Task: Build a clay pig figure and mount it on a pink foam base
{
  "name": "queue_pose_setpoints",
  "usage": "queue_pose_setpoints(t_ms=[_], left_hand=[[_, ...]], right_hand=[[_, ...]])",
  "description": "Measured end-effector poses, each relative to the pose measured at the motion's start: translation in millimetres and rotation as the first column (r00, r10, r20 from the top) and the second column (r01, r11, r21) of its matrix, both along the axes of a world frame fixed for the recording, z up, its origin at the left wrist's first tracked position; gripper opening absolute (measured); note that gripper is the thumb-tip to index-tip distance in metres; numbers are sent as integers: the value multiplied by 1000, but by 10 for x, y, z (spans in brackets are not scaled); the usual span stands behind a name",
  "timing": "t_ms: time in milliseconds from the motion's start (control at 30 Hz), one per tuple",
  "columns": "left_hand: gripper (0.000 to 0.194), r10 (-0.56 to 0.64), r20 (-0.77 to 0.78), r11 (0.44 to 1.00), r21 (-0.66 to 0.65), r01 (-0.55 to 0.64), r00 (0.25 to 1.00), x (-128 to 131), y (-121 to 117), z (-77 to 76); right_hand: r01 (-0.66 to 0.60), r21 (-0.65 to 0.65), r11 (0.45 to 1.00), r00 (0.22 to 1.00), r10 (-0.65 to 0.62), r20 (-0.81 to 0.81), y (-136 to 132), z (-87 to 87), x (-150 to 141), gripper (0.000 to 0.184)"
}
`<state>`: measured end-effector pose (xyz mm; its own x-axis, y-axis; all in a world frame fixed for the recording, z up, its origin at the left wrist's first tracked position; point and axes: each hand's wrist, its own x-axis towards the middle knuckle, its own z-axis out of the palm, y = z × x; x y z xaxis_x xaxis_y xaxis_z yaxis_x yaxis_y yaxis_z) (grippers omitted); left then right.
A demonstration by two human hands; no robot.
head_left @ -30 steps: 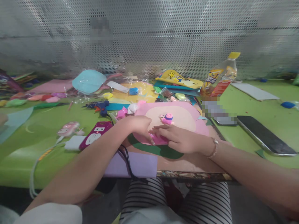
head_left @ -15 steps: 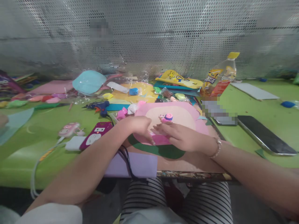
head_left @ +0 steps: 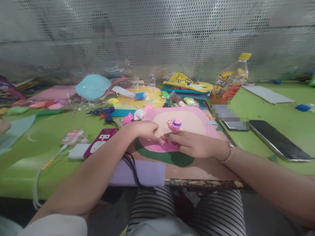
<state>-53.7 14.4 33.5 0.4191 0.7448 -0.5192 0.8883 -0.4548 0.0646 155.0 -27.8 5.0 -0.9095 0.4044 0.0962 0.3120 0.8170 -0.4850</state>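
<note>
- Snail figure [head_left: 176, 124], pink with a coiled pink-and-blue shell, sits upright near the middle of the layered pink-and-cream cut-out [head_left: 211, 128]. Its small eyed head points to 9 o'clock, and body and shell are together as one piece.
- Left hand [head_left: 147, 128] rests over the cut-out at about 8 o'clock from the snail, thumb extended down to the pink layer. Whether thumb and fingers grip some small bit cannot be told.
- Right hand [head_left: 197, 144] lies palm down at about 5 o'clock, its fingers stretched towards the left thumb and passing just beside the snail's base. Neither hand is clenched; whether the right one grasps anything is hidden by its own fingers.
- Both sets of fingertips meet close together at about 7 o'clock from the snail, beside a brighter pink patch [head_left: 172, 147]; clay or paper, I cannot tell. Handling seems centred there, with the snail itself left ungripped.
- Under the cut-out, a dark green layer [head_left: 169, 158] shows at 6 o'clock; a lilac sheet [head_left: 150, 173] lies at 7 o'clock.
- Farther off are a bagged pink lump [head_left: 128, 118] and a blue glue gun [head_left: 107, 114], both between 9 and 10 o'clock, a drink bottle [head_left: 230, 82] at 2 and a dark phone [head_left: 278, 139] between 3 and 4.
</note>
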Motion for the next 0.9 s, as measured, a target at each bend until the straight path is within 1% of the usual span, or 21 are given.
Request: queue_pose_setpoints(t_ms=[133, 233, 333, 433, 500, 567, 633, 667, 800, 900], left_hand=[[53, 10, 7, 1000, -22, -10, 1000, -17, 21, -22], [52, 18, -2, 1000, -15, -18, 1000, -19, 43, -40], [53, 18, -1, 1000, -6, -18, 1000, -22, 68, -58], [50, 21, 23, 1000, -3, -21, 1000, -37, 82, -69], [49, 19, 32, 1000, -9, -18, 999, -49, 82, -62], [48, 8, 33, 1000, -14, -8, 999, -55, 74, -44], [49, 4, 27, 1000, -10, -4, 1000, -50, 60, -18], [50, 6, 21, 1000, -2, -6, 1000, -42, 52, -5], [56, 37, -5, 999, 27, -37, 999, 5, 13, 15], [64, 74, -2, 997, 36, -74, 997, 36, -4, -10]], right_hand=[[-7, -18, 1000, 1000, 7, -14, -7, 0, -4, 30], [-3, -53, 999, 1000, 2, -22, 2, -7, -9, 26], [7, -110, 994, 1000, -9, -21, 31, -31, -13, 24], [17, -202, 979, 999, -25, -37, 68, -53, -10, 24], [46, -268, 962, 994, -71, -86, 86, -50, -3, 25], [104, -292, 951, 980, -149, -136, 93, -28, 9, 24], [158, -253, 954, 969, -200, -147, 90, 7, 24, 23], [167, -217, 962, 971, -199, -135, 85, 24, 33, 23], [88, -76, 993, 995, -92, -49, 54, 63, 65, 22], [56, -15, 998, 998, -55, 24, 21, 61, 66, 22]])
